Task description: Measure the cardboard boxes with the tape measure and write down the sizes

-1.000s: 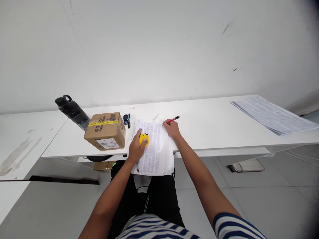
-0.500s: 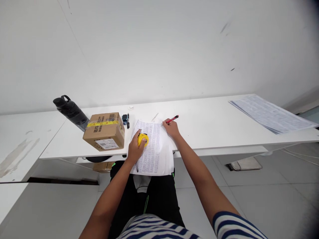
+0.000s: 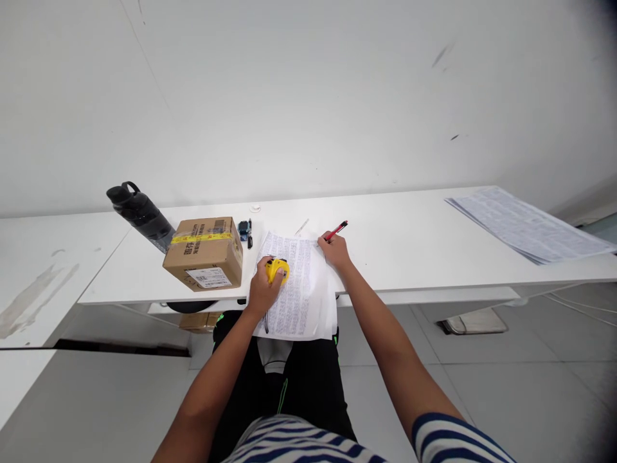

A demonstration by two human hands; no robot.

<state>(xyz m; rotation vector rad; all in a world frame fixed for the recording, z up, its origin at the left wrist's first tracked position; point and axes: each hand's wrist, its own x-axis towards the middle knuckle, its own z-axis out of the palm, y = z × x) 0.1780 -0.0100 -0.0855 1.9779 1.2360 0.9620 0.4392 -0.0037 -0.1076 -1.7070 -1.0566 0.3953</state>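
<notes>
My left hand (image 3: 263,287) is closed around a yellow tape measure (image 3: 277,271), its black wrist strap dangling below. Under that hand lie several printed sheets of paper (image 3: 299,302), which hang over the table's front edge toward my lap. At the right upper corner of the sheets, my right hand (image 3: 334,250) grips a red pen (image 3: 336,231) with a black end. The pen's tip points down and left, close to the paper; whether it touches cannot be made out.
Left of the sheets stands a taped cardboard box (image 3: 205,254), with a dark water bottle (image 3: 141,217) tilted in view behind it. A small blue device (image 3: 244,230) and a black marker (image 3: 250,242) lie beside the box. More printed sheets (image 3: 525,225) rest at the table's right end.
The view has shifted slightly. My left fingers have drawn in closer around the tape measure. My right hand keeps its grip on the pen near the same corner.
</notes>
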